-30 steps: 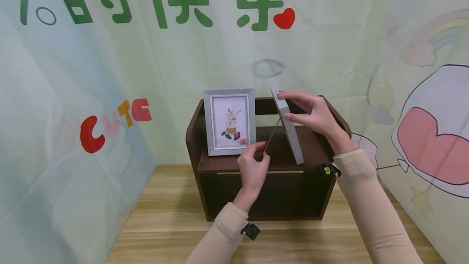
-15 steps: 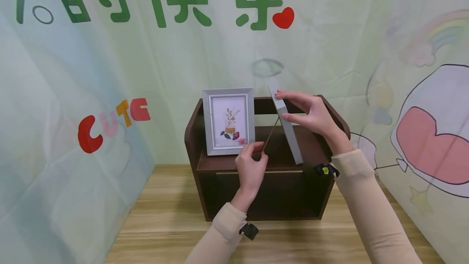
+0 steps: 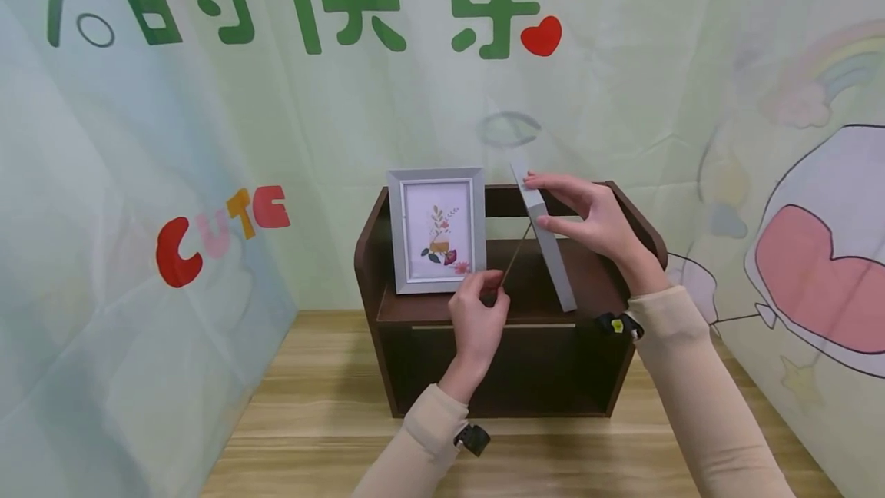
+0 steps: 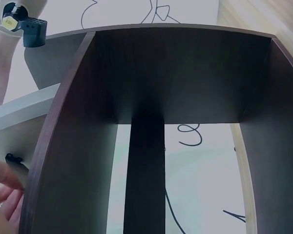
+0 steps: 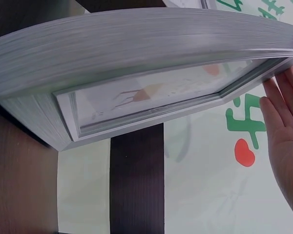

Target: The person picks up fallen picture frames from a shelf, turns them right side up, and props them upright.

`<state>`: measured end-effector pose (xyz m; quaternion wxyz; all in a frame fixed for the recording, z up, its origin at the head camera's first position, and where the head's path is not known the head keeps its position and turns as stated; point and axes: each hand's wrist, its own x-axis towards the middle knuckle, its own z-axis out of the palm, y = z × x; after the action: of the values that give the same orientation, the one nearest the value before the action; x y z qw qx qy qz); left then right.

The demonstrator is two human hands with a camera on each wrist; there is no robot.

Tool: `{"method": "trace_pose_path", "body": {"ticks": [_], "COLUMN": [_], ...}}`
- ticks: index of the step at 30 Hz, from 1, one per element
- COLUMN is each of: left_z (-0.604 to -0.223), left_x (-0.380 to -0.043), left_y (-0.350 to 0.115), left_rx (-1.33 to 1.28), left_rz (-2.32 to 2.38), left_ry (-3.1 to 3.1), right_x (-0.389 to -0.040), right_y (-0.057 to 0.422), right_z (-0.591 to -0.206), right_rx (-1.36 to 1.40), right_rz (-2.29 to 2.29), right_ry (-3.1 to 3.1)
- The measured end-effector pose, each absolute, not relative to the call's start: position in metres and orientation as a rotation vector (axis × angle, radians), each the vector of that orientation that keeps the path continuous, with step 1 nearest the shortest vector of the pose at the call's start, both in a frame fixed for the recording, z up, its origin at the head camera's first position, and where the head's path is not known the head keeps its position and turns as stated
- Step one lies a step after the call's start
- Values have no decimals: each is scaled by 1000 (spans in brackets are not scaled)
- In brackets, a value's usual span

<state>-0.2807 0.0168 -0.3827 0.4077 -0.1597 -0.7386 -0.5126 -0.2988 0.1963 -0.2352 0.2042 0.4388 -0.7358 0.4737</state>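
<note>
A grey picture frame [image 3: 555, 263] stands tilted and turned side-on on the right half of a dark brown shelf [image 3: 422, 307]. My right hand [image 3: 591, 214] holds its upper edge between thumb and fingers; the right wrist view shows the glazed front with a print, and the hand [image 5: 288, 126] at its far end. The fingers of my left hand [image 3: 478, 325] pinch the lower end of the thin stand leg [image 3: 517, 253] that juts from the frame's back. Upright to the left is a second grey picture frame [image 3: 396, 237] with a flower print, just behind my left fingertips.
The shelf unit has raised side panels [image 3: 366, 252], a slotted back and an open lower compartment [image 3: 553, 367]. It sits on a wood-grain surface [image 3: 311, 406]. A printed cloth backdrop [image 3: 332, 121] hangs behind and on both sides.
</note>
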Motion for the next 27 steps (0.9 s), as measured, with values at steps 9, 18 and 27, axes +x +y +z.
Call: {"method": "trace_pose_path", "body": {"ticks": [9, 18, 27], "left_z": [-383, -383, -382], "left_x": [-281, -281, -280], "left_y": [18, 20, 19], "left_rx": [-411, -424, -400], "left_rz": [-1297, -1304, -1269], "left_ry": [-1871, -1881, -1796], "right_x": [-297, -297, -306], "right_y": [198, 202, 207], "right_z": [-233, -232, -238], "right_rx": [1223, 1204, 1133], "right_rz": [1306, 1277, 1392], "right_ry": [-2058, -2096, -2109]}}
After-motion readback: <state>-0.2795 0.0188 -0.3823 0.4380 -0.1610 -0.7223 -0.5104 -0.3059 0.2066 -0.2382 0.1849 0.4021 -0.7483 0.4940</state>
